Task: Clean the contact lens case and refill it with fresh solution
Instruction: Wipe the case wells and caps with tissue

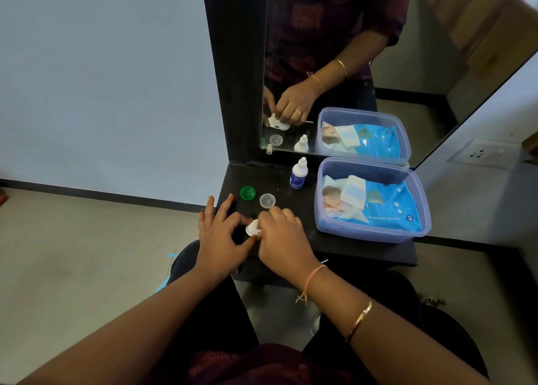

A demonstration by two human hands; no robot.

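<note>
Left hand (220, 237) pinches the white lens case (252, 228); right hand (281, 234) covers it, grip unclear; light, stiff, probably slippery; hold its edges.

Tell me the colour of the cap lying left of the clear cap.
The cap is green; head view shows it best.

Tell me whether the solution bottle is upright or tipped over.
Upright: the bottle stands on its base on the black shelf, white tip pointing up, left of the tub.
</note>
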